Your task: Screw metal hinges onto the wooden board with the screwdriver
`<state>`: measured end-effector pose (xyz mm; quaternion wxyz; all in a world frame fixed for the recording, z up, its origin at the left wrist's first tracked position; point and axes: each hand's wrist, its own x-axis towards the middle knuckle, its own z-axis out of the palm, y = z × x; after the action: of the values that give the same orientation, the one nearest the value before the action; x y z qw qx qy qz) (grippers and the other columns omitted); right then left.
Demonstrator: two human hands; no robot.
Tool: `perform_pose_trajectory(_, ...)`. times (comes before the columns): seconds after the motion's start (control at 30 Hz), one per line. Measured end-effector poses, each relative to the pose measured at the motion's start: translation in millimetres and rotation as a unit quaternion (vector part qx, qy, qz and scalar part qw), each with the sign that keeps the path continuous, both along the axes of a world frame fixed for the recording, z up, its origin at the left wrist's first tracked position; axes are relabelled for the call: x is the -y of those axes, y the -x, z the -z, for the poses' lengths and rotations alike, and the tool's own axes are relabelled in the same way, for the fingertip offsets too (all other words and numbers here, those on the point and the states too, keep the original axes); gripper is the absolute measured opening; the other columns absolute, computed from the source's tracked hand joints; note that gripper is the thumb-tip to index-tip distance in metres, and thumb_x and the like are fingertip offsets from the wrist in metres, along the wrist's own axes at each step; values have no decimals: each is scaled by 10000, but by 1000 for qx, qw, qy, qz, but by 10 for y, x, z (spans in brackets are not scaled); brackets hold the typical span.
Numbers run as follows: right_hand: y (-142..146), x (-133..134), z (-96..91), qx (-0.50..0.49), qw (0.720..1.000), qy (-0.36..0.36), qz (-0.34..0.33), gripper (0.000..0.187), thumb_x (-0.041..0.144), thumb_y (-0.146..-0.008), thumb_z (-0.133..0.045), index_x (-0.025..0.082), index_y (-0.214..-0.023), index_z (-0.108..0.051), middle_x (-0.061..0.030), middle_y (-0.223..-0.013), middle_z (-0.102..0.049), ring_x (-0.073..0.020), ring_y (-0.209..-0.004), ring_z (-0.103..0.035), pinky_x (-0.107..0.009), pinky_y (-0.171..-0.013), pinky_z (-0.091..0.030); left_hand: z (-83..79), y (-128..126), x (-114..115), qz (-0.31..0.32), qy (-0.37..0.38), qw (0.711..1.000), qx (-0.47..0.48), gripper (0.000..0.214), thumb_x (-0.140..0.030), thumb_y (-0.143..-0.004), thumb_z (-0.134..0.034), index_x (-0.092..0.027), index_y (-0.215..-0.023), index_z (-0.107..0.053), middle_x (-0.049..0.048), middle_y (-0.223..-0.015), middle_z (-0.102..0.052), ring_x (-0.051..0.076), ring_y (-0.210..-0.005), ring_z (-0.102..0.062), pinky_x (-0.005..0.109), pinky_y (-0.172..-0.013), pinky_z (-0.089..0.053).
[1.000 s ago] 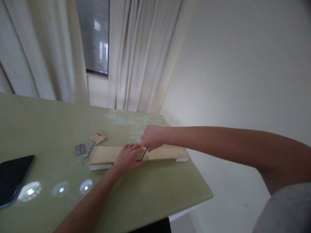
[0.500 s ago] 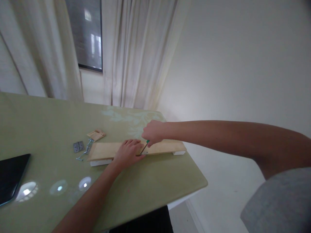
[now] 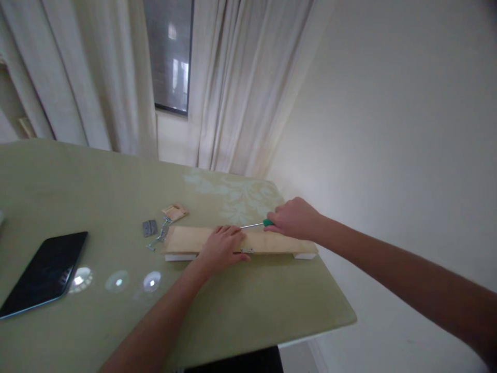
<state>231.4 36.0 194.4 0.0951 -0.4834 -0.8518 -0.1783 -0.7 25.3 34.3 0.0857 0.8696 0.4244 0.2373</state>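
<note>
Nearest me, the pale green counter (image 3: pixel 252 305) carries a flat black tablet (image 3: pixel 44 272), well left of the long pale wooden board (image 3: pixel 186 239). My left hand (image 3: pixel 223 246) lies palm down on the board's middle, its grip flat and spread, clasping nothing. The board rests on two white blocks (image 3: pixel 305 255), one beneath each end. Just behind the board's right half, my right hand (image 3: pixel 295 220) has its grip closed around a green-handled screwdriver (image 3: pixel 258 224), whose thin metal shaft points left, low over the board's far edge. Beyond the board's left end lie a small grey metal hinge (image 3: pixel 149 227), loose metal fittings (image 3: pixel 159 238) and a small wooden piece (image 3: pixel 174 212). Farther back hang cream curtains (image 3: pixel 240 88).
</note>
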Motion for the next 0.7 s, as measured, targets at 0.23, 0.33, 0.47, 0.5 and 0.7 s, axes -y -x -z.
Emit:
perform_pose_trajectory(0.23, -319, 907, 1271, -310, 944, 93, 68, 558, 645, -1041, -478, 206, -798, -723, -24, -656, -686, -164, -592, -614, -261, -584, -387, -275, 245, -31, -36, -1, 996, 87, 457, -515, -1069, -478, -209, -1318, -707, 109, -1394, -710, 276, -1296, -643, 435, -1127, -469)
perform_pose_trajectory(0.33, -363, 1281, 1832, -458, 872, 118, 124, 574, 685, -981, -539, 199, -712, -683, -4, -580, -582, -155, -542, -530, -261, -532, -367, -500, 688, -92, -148, 16, 987, 60, 378, -431, -1057, -465, -218, -1122, -770, 87, -1189, -778, 268, -1089, -715, 393, -984, -530)
perform_pose_trajectory(0.47, -405, 1394, 2072, -546, 804, 186, 145, 562, 700, -933, -589, 194, -709, -683, 25, -554, -457, -139, -531, -436, -260, -508, -324, -463, 1421, -32, -298, 70, 946, -104, 378, -368, -1036, -432, -220, -1093, -775, 95, -1158, -772, 314, -974, -728, 429, -866, -544)
perform_pose_trajectory(0.5, -413, 1369, 2077, -563, 789, 196, 147, 564, 706, -932, -585, 189, -738, -699, 31, -556, -436, -135, -529, -419, -259, -506, -314, -369, 1582, 16, -313, 86, 936, -139, 391, -330, -1033, -406, -224, -1100, -775, 93, -1151, -772, 317, -956, -730, 442, -859, -544)
perform_pose_trajectory(0.7, -413, 1222, 2074, -612, 742, 229, 148, 584, 731, -917, -589, 174, -809, -724, 48, -557, -404, -122, -520, -383, -258, -507, -283, 338, 2129, 350, -302, 81, 935, -166, 418, -282, -990, -397, -251, -1212, -750, 86, -1363, -719, 327, -1175, -702, 447, -1010, -528)
